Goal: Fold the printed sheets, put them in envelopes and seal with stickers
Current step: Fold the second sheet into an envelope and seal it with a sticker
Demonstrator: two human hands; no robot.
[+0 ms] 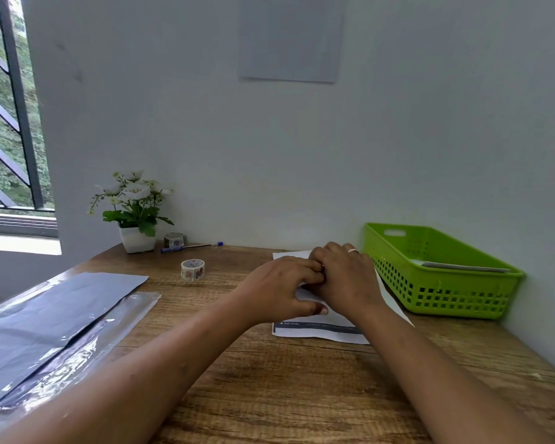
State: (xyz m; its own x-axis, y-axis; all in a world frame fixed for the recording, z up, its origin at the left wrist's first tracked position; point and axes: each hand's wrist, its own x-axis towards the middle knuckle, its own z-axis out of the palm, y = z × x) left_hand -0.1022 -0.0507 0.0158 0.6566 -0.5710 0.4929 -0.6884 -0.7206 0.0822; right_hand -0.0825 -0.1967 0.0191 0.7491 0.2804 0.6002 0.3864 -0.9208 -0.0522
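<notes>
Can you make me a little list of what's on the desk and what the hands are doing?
hands: left hand and right hand both on the printed sheet
sticker roll: stands left of the sheet, untouched
green basket: right of the sheet
grey envelopes: far left on the table
pen: by the flower pot
</notes>
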